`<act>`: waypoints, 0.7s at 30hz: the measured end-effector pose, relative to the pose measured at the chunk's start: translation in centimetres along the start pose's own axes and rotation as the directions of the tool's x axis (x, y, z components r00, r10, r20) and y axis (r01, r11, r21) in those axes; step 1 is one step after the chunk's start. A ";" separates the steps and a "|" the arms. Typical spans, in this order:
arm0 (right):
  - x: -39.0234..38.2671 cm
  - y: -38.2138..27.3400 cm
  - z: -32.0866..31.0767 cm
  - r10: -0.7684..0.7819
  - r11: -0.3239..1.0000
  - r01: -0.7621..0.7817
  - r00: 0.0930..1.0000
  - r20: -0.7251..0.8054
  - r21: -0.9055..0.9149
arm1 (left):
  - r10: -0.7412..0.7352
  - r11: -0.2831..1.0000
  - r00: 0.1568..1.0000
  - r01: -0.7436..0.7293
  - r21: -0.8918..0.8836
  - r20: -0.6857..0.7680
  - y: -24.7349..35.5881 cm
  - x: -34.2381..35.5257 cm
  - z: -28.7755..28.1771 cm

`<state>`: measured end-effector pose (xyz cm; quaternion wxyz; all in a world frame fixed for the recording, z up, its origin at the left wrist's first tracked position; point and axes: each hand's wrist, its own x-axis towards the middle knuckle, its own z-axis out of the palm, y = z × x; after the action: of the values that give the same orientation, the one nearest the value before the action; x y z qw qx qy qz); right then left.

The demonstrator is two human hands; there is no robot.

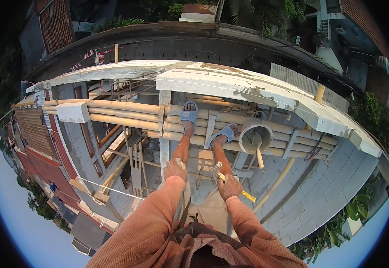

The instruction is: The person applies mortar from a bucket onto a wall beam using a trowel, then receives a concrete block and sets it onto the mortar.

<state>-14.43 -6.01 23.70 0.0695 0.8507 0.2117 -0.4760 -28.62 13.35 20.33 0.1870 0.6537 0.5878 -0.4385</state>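
My right hand point(231, 185) is closed around a hammer point(249, 196) with a yellow handle. The handle's end sticks out past my fingers, and the greyish head lies near my right shin. My left hand point(175, 169) rests at my left knee, fingers curled in; a pale bit shows at its upper edge, too small to name. Both feet, in blue slide sandals point(188, 112), stand on bamboo poles point(127, 117). Just right of my right foot is a mortar-stained bucket point(243, 142) of grey mix, with a wooden-handled tool point(260, 158) leaning out.
A white block point(73, 112) sits on the poles at the left. Beyond them runs a pale block wall point(230, 85) with fresh mortar. Wooden braces point(209, 128) cross the poles. Far below show a grey block wall point(310, 192) and more timber. Roofs and plants surround the site.
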 end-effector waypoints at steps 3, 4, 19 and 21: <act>0.0 -0.2 -0.1 0.013 0.999 -0.010 0.997 0.078 -0.040 | -0.014 1.000 1.000 0.014 0.004 -0.003 0.4 -0.1 -0.4; -0.1 -0.3 -0.2 0.021 0.999 -0.017 0.996 0.089 -0.038 | -0.018 1.000 0.999 0.018 0.017 0.029 0.5 0.0 -0.6; 0.0 0.1 0.2 0.008 0.999 -0.011 0.997 0.077 0.043 | -0.047 0.998 0.999 0.047 0.039 -0.018 1.2 0.4 -1.1; -0.3 0.0 0.2 -0.013 0.999 0.012 0.999 0.032 0.043 | -0.028 0.998 1.000 0.028 0.057 -0.012 1.3 0.0 -1.1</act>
<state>-14.68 -6.17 23.83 0.0518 0.8428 0.2057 -0.4946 -27.01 13.91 20.56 0.1589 0.6529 0.5853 -0.4538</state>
